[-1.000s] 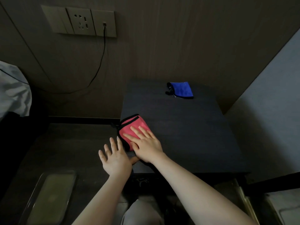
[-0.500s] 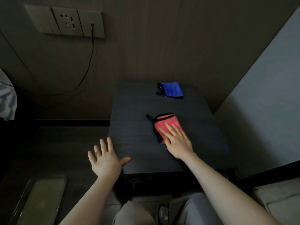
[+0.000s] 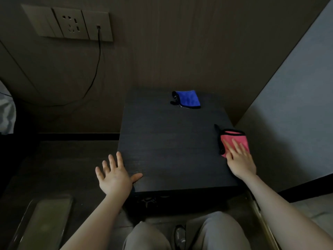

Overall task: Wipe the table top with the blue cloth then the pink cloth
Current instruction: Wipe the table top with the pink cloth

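The fingers of the right hand lie straight and flat on the folded pink cloth with black trim, pressing it down onto the table instead of gripping it; a flat palm spreads pressure over the fabric, which suits a wiping stroke. The cloth sits at the right edge of the dark wood-grain table top, near the front corner, with part of it seeming to reach just past the edge. Its thin black loop trails off toward the back.

The left hand holds nothing. Its fingers are spread and relaxed off the table's left front corner, with only the thumb resting on the surface, likely to steady the person while the other arm sweeps.

The folded blue cloth with black edging lies untouched toward the back of the table, near the wall and well apart from both hands. Judging by its parked position and the pink cloth being the one worked, the blue pass appears finished and the pink one is under way.

Beyond, a beige wall socket panel carries a black cable drooping to the left.
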